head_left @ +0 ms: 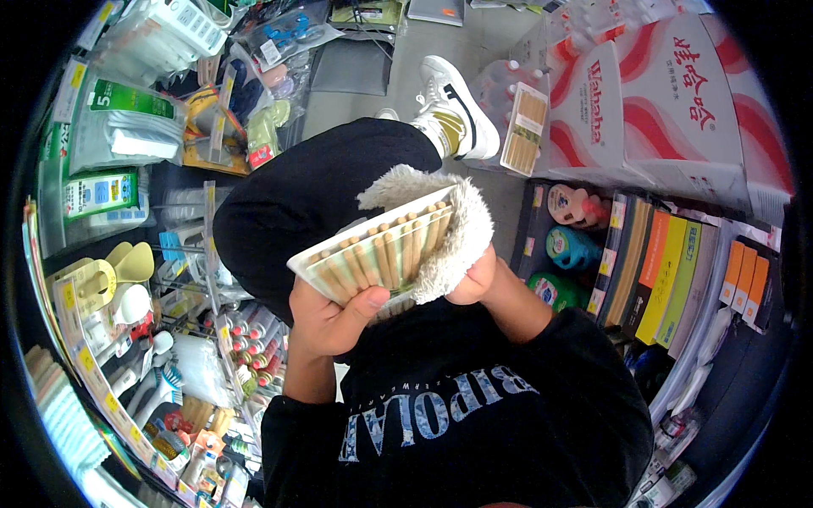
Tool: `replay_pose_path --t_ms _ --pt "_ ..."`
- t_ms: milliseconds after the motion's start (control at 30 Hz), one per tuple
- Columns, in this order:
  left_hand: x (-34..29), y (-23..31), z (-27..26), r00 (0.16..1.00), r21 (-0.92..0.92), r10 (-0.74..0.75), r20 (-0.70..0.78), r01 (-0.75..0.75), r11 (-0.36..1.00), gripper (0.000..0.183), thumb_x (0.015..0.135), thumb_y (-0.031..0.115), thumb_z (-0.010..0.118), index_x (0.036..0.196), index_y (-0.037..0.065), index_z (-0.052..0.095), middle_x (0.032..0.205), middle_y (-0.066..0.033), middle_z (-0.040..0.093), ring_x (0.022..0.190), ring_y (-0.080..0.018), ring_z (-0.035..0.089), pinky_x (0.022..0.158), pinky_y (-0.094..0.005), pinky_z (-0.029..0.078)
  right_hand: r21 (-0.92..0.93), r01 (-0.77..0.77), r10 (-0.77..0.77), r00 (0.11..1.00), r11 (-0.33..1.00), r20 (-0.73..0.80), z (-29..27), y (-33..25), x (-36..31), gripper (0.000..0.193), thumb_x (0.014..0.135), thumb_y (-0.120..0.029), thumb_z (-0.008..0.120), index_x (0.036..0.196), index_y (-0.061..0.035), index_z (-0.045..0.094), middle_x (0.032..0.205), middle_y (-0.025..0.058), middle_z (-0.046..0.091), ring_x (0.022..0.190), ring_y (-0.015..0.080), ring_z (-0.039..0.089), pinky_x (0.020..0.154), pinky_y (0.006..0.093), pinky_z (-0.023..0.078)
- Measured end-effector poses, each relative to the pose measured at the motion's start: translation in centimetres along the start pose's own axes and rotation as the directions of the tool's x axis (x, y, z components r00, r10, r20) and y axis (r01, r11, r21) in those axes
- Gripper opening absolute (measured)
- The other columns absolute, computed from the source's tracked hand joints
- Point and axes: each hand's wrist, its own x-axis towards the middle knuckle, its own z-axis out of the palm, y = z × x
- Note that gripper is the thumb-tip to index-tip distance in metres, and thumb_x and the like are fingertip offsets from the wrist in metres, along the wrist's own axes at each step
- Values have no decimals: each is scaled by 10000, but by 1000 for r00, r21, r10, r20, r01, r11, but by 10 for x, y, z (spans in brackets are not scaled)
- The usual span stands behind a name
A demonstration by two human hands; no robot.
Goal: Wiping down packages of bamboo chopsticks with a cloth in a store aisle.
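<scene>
My left hand (332,318) is closed round the near left end of a white tray pack (377,254) of slim wooden pegs or sticks under clear film, its thumb lying over the front. The pack tilts up above my lap. A fluffy grey-beige cloth (464,233) lies against its right end and shows behind its top edge. My right hand (476,279) grips this cloth from the right; most of its fingers are hidden behind the pile. A similar pack (525,129) leans by the carton stack, beyond my shoe.
Shelves with brushes (161,389) and other household goods curve along the left. Printed cartons (652,110) stand at the right, above a shelf holding bottles (563,245) and upright books or boxes (660,271). A grey floor (356,110) shows ahead, under my white shoe (461,110).
</scene>
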Motion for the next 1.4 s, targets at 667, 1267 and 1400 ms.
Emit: replay_pose_path --t_ms 667,1267,1400 --pt "18 -21 31 990 -224 -37 -132 6 975 438 896 143 643 1233 -95 497 1145 -150 625 1018 -182 610 898 -302 466 283 -159 278 846 946 -456 10 -11 34 190 900 -41 599 1065 43 638 923 79 698 846 95 631 752 258 508" --pt "77 -22 -44 788 -456 -157 -596 -171 874 387 940 135 537 1252 -76 448 1125 -209 593 954 -294 658 805 -414 571 37 -309 311 934 950 -176 31 -2 -19 165 919 -51 530 1003 61 617 788 142 644 671 202 655 618 320 502" --pt "74 -28 -47 769 -459 -164 -618 -184 869 391 950 134 519 1266 -81 439 1152 -205 580 999 -294 641 836 -422 558 93 -392 402 882 915 -244 40 3 -25 151 887 -17 556 984 66 636 829 126 667 694 174 658 631 298 506"
